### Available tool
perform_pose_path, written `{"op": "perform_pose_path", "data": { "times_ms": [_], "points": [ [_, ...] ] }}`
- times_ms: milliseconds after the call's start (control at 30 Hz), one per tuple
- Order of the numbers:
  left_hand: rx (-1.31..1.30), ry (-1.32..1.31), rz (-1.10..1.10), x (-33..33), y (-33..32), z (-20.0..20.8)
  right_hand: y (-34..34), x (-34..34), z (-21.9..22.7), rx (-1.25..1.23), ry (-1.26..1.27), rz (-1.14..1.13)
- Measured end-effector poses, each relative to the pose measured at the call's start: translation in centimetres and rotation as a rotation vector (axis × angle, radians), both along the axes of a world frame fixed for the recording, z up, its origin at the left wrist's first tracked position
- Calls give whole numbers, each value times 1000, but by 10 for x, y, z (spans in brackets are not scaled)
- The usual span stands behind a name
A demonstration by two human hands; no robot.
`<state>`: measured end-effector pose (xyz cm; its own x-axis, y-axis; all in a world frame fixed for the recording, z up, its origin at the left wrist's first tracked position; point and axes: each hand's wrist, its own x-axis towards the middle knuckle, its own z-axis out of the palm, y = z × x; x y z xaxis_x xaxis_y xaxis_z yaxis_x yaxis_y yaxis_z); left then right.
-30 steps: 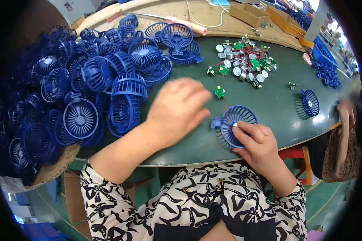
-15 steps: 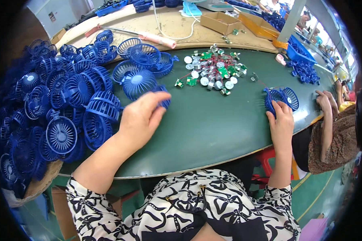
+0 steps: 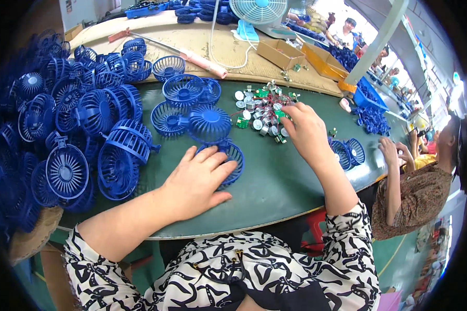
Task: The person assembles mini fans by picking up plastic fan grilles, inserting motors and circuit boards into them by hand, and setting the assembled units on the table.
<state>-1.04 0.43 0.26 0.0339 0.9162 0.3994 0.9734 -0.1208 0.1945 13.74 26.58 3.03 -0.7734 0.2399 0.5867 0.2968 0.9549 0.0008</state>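
Observation:
My left hand (image 3: 198,179) lies over the near left side of a blue fan cage (image 3: 234,161), fingers bent onto its rim and the thumb out to the side on the table. Part of that cage is hidden under the hand. My right hand (image 3: 305,127) reaches to the right edge of a pile of small silver motors (image 3: 264,116) with red wires and green circuit boards. Its thumb and forefinger are apart beside a green circuit board (image 3: 279,114). Another pair of blue cage halves (image 3: 346,153) stands to the right, beyond my right forearm.
A large heap of blue fan cages (image 3: 96,111) fills the left; more opened cages (image 3: 184,90) lie behind my left hand. A pink-handled tool (image 3: 202,63), cardboard boxes (image 3: 280,54) and a desk fan (image 3: 259,10) stand at the back. A co-worker's hands (image 3: 392,150) are at the right.
My right hand has left the cage at the right and moved left to the motor pile. My left hand has come nearer, and the cage by it lies closer to me. The view has shifted.

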Motion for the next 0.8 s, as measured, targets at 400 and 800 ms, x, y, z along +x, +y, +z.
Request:
{"op": "perform_pose_path", "data": {
  "times_ms": [400, 800],
  "points": [
    [245, -1500, 137, -16, 6, 2, 46, -53, -19, -365, 132, -82],
    [-2, -166, -283, 16, -3, 1, 18, 38, -14, -513, 45, 60]
  ]
}}
